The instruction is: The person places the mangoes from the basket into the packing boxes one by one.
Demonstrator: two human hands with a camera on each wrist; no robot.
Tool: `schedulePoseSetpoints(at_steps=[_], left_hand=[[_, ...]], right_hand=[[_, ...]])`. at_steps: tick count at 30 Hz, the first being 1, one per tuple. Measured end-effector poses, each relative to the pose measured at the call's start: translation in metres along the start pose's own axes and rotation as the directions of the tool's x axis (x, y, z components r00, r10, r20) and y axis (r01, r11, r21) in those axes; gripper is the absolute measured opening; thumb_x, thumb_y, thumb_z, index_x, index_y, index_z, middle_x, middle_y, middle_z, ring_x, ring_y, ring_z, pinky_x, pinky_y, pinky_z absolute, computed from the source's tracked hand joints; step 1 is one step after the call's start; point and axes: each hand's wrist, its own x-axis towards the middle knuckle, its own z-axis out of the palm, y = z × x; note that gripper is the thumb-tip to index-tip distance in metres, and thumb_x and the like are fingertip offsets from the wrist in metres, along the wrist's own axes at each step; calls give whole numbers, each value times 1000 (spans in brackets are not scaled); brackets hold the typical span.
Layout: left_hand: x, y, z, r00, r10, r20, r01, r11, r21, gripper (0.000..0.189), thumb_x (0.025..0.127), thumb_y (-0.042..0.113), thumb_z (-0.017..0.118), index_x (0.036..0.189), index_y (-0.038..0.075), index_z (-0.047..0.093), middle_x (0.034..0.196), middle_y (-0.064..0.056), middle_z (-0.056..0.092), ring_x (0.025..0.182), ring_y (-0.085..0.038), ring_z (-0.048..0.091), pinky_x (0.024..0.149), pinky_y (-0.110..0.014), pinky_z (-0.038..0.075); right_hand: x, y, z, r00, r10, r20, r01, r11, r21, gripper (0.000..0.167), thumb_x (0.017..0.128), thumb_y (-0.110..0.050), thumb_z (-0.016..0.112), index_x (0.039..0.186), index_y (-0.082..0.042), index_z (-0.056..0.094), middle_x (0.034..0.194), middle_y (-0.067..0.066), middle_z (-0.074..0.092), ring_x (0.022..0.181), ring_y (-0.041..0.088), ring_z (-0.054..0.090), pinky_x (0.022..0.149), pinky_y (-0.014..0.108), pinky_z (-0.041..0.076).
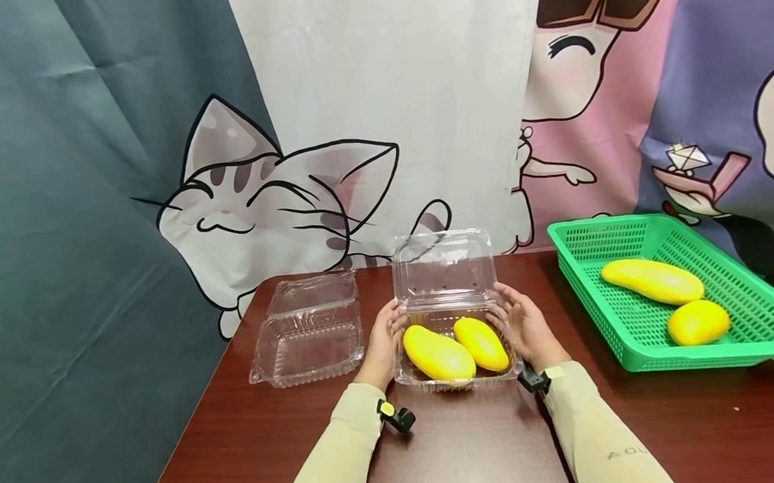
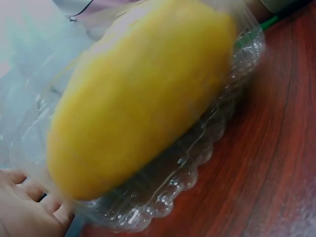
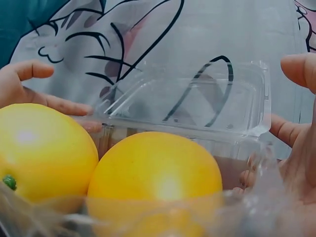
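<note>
A clear plastic clamshell box [image 1: 444, 273] stands on the table with its lid raised at the back. Two yellow mangoes lie side by side in it, a longer left mango [image 1: 439, 353] and a smaller right mango [image 1: 481, 344]. My left hand [image 1: 381, 344] is at the box's left side, fingers extended along the wall. On the opposite side, my right hand [image 1: 527, 329] has its fingers against the wall and its thumb raised, as the right wrist view shows. Neither hand touches a mango. In the left wrist view, the near mango [image 2: 143, 98] hides most of the box.
To the left, a second clear clamshell box [image 1: 310, 342] sits with its lid raised. A green plastic basket [image 1: 598, 324] stands at the right, holding a long mango [image 1: 653, 281] and a rounder mango [image 1: 699, 322]. A printed curtain [image 1: 445, 105] hangs behind the brown table [image 1: 466, 443].
</note>
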Motion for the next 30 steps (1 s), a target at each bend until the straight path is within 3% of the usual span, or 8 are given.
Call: schedulePoseSetpoints(at_steps=[5, 11, 16, 20, 22, 23, 27, 30], left_hand=[[0, 6, 0, 1000, 18, 9, -18, 999, 50, 60, 107, 38, 29, 160, 9, 23, 158, -22, 35, 148, -39, 28, 123, -52, 13], [1, 21, 1, 999, 50, 21, -51, 995, 88, 61, 107, 38, 27, 159, 7, 25, 159, -23, 33, 148, -40, 25, 122, -54, 15], [-7, 47, 3, 999, -3, 41, -4, 983, 183, 62, 106, 40, 28, 158, 5, 30, 160, -21, 33, 149, -38, 25, 122, -54, 16], [-18, 73, 0, 993, -47, 105, 20, 968, 248, 68, 105, 48, 27, 159, 6, 29, 161, -22, 30, 149, -40, 24, 121, -55, 18], [-22, 83, -4, 987, -69, 145, 26, 961, 277, 74, 104, 55, 26, 159, 6, 29, 162, -23, 28, 150, -41, 23, 120, -56, 20], [-25, 88, -6, 985, -82, 154, 34, 956, 292, 77, 103, 59, 25, 159, 7, 30, 162, -22, 27, 150, -40, 23, 120, -56, 20], [-35, 105, -11, 975, -153, 160, 83, 923, 375, 88, 98, 71, 27, 157, 6, 35, 162, -19, 31, 149, -40, 26, 119, -57, 22], [-41, 112, -11, 966, -210, 152, 123, 887, 445, 91, 97, 74, 30, 157, 6, 36, 161, -16, 34, 149, -40, 29, 120, -58, 21]], right_hand=[[4, -3, 1, 997, -76, 27, 78, 996, -52, 39, 111, -30, 23, 141, -8, 36, 142, 9, 41, 125, 20, 48, 108, 35, 37], [4, -14, 9, 989, -149, 1, 144, 959, -245, 39, 111, -33, 28, 137, -6, 39, 139, 11, 48, 132, 27, 42, 112, 37, 30], [-6, -41, 23, 989, -108, -105, 42, 867, -496, 66, 109, -47, 33, 145, 8, 34, 150, 29, 37, 142, 42, 34, 120, 52, 23], [-20, -66, 33, 993, 5, -117, -75, 798, -599, 78, 105, -56, 39, 147, 8, 35, 152, 32, 37, 143, 44, 34, 119, 56, 22], [-25, -77, 38, 994, 50, -96, -99, 781, -616, 79, 104, -57, 41, 146, 9, 37, 150, 32, 40, 140, 46, 38, 118, 57, 24], [-28, -81, 40, 994, 65, -87, -106, 762, -639, 79, 103, -58, 41, 146, 9, 39, 149, 32, 41, 139, 46, 40, 117, 58, 25], [-35, -98, 46, 993, 101, -57, -107, 615, -781, 79, 104, -59, 35, 144, 8, 47, 145, 32, 48, 135, 49, 44, 114, 61, 30], [-40, -106, 49, 990, 128, -54, -108, 466, -878, 78, 104, -59, 36, 145, 7, 48, 145, 29, 50, 135, 48, 45, 112, 63, 32]])
